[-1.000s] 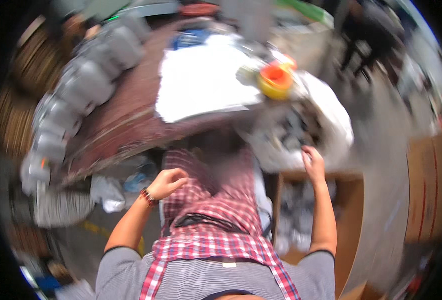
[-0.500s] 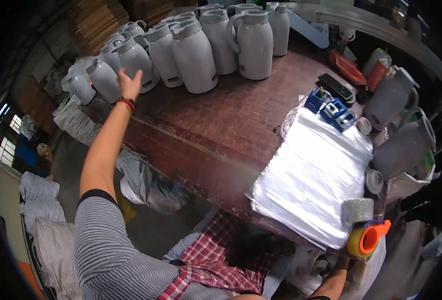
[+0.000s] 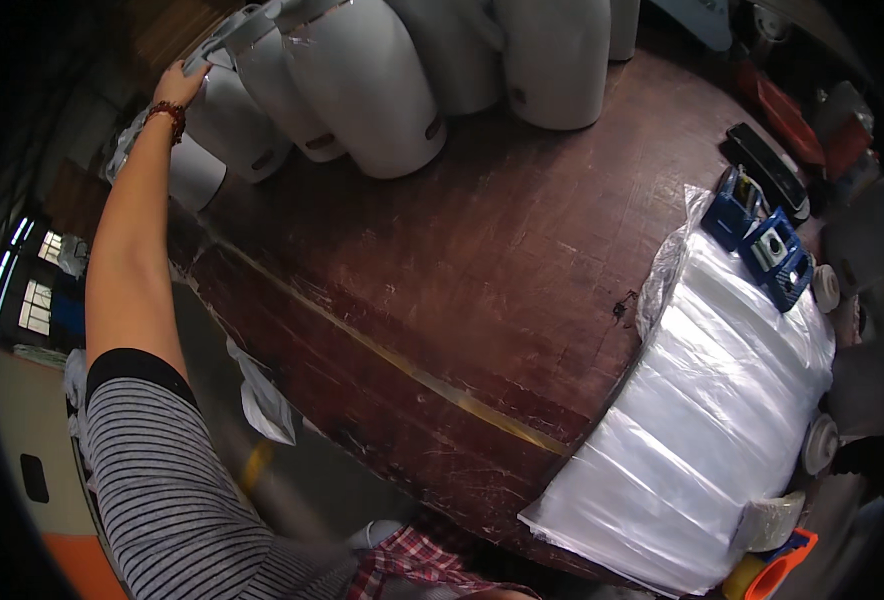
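My left hand is stretched out to the far left, its fingers closed at the upper part of a grey vacuum jug. The fingertips are partly hidden there. Beside it stand more grey jugs of the same kind, such as a large one and another to its right. They are upright, with a small dark label low on several of them. My right hand is out of view.
A stack of clear plastic bags lies on the brown table at the right. Blue plastic parts, a black device, a tape roll and an orange tape dispenser lie around it. A red item is farther back.
My left hand has moved from open beside the jugs to the top of one. The view has shifted closer to the table, and my right forearm has gone out of view.
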A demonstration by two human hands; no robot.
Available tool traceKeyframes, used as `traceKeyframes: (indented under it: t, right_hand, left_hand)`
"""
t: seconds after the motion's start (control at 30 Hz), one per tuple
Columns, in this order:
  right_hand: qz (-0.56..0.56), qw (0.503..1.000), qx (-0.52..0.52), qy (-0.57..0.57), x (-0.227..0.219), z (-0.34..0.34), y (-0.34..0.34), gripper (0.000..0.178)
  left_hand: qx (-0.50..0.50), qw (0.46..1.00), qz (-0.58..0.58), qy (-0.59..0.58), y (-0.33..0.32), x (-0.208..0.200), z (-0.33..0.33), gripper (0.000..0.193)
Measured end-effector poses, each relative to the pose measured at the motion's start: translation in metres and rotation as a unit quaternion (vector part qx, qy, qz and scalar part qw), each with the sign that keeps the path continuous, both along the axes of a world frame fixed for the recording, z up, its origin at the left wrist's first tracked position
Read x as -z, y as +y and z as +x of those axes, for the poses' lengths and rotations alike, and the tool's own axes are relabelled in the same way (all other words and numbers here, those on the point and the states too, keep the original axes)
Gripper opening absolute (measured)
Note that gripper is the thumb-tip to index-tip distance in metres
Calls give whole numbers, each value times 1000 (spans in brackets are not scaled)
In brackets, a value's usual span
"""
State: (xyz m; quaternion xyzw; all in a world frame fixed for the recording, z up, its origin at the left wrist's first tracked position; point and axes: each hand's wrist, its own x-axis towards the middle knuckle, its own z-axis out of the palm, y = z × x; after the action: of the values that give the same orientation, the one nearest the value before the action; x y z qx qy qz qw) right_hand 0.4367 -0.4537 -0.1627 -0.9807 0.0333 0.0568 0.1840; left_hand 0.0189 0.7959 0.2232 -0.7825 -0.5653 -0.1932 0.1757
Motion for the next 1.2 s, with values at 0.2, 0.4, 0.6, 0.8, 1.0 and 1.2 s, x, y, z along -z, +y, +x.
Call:
traceKeyframes:
  t: [0.2,0.4,0.6,0.8,1.0,1.2]
  right_hand:
    - [9,1000,-6,-1,-4,-9,-10,52]
    - [61,996,-59,-27,-3,-59,-14,53]
    - [130,991,-26,-31,-11,-167,1,54]
    - [213,968,42,-121,-66,-250,-7,59]
    - [470,871,-33,-141,-174,-287,60,51]
    - [511,843,-165,27,-275,-342,231,41]
  left_hand:
    - [-36,998,32,41,-53,0,33,83]
    - [62,996,-58,-27,-112,-12,-16,90]
    - [290,936,-38,-196,-245,3,-64,41]
    - [499,850,17,-168,-410,-14,-110,24]
    - [702,692,-63,-157,-558,-25,-144,37]
    - [795,532,-236,-171,-646,72,-125,46]
